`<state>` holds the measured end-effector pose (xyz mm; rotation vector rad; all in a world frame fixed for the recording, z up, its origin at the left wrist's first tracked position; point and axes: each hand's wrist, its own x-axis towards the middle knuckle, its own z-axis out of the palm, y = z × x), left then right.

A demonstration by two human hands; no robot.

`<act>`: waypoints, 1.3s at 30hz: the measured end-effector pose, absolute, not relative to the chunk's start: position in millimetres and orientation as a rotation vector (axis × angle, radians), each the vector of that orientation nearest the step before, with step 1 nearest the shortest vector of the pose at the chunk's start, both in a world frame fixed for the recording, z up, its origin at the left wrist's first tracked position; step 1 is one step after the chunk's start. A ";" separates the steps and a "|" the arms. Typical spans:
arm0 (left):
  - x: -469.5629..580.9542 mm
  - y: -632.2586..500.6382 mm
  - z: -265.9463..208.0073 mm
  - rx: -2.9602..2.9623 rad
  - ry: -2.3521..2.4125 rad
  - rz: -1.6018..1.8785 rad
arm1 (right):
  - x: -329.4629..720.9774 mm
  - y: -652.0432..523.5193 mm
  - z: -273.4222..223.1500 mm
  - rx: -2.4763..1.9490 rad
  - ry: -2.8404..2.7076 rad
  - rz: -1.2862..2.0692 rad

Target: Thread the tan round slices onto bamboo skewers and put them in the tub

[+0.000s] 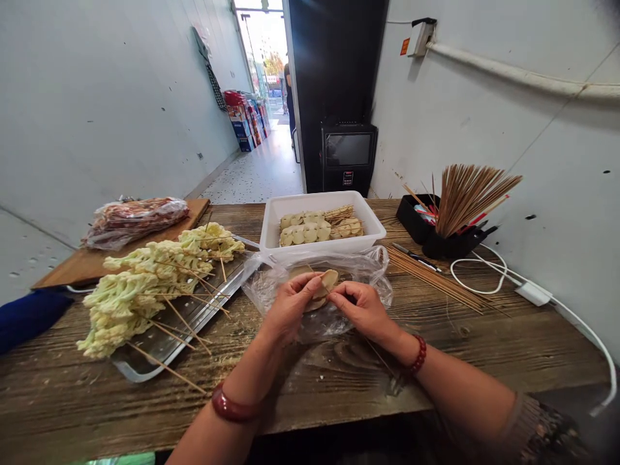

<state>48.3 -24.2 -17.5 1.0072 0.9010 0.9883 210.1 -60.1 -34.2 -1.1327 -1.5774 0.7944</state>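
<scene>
My left hand (pixel 294 300) pinches a pale, thin round slice (pixel 330 279), which looks like potato, between thumb and fingers. Close beside it, my right hand (pixel 361 307) is closed on a thin wooden skewer (pixel 376 352), whose long end runs back under my wrist. The skewer's tip is at the slice; whether it has gone through I cannot tell. Beneath both hands lies a crumpled clear plastic bag (pixel 371 274) with more pale slices, partly covered by my fingers. Just behind stands a white plastic tub (pixel 375 234) holding skewered slices (pixel 305 232).
Skewered cauliflower (pixel 145 278) lies on a metal tray (pixel 181 345) at left, sticks pointing toward me. Behind it, bagged meat (pixel 138 219) rests on a wooden board (pixel 196 216). Loose skewers (pixel 436 281), a black holder (pixel 448 245) full of skewers and a white cable (pixel 576 310) are at right.
</scene>
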 end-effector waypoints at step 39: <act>20.0 -0.8 -21.8 1.443 1.115 1.102 | 223.9 -58.5 -23.9 -1.128 -1.464 0.907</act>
